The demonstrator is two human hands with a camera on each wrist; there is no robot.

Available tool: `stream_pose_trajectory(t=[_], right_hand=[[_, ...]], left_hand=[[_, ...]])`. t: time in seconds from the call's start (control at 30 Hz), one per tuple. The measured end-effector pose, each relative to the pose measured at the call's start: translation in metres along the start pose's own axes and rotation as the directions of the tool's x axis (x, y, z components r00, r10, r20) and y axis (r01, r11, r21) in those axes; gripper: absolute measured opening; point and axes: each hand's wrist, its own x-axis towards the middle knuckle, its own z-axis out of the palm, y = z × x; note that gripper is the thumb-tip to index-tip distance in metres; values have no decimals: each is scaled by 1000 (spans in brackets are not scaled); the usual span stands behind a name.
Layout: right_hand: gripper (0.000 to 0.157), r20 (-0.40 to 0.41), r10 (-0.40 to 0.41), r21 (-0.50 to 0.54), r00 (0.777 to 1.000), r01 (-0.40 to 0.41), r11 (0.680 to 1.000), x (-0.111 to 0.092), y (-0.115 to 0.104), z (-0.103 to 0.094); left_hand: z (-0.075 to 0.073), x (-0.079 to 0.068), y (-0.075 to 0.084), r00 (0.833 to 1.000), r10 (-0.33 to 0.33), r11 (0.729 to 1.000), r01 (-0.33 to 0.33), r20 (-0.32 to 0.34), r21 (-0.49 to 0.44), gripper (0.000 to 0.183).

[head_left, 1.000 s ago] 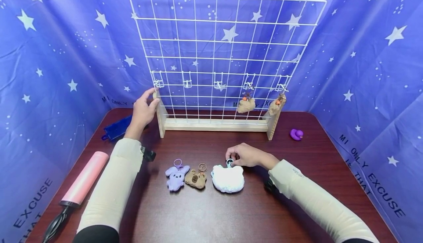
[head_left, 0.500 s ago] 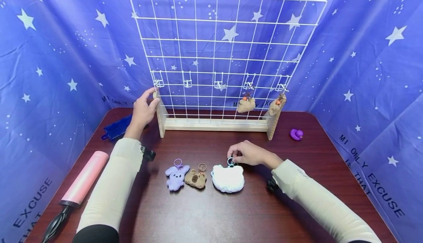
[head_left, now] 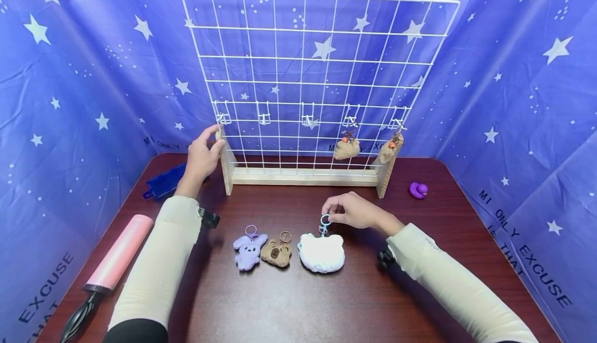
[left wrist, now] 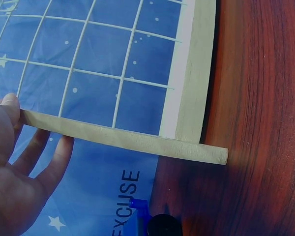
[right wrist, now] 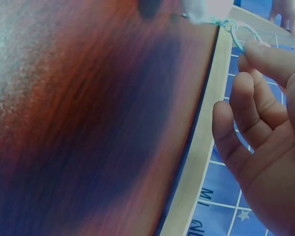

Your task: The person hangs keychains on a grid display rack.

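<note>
A white wire grid rack on a wooden base stands at the back of the table. My left hand grips its left wooden side post, thumb on one side and fingers on the other in the left wrist view. With the fingers of my right hand I pinch the pale blue key ring of a white plush keychain. The ring is raised and its chain runs down to the plush on the table. Left of it lie a brown plush bear keychain and a lilac plush bunny keychain.
Several hooks hang along one row of the grid; two tan plush keychains, one of them this one, hang from the right-hand hooks. A purple rubber duck sits at right. A blue object and a pink cylinder with black handle lie at left.
My right hand has moved up and slightly right, lifting the key ring away from the white plush so the chain shows. The left hand and the rack have stayed put.
</note>
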Motion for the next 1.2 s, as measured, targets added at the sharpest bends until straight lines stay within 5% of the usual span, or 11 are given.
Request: stream_pose_trajectory(t=[0.9,1.2], right_hand=[[12,-121,-2,14,993,4,1000,12,-27,-32],[13,-228,-60,-38,972,53,998,25,-38,-45]], left_hand=[[0,-1,-2,1000,6,1000,-6,4,-23,42],[1,0,-1,1000,7,1000,-7,1,-20,42]])
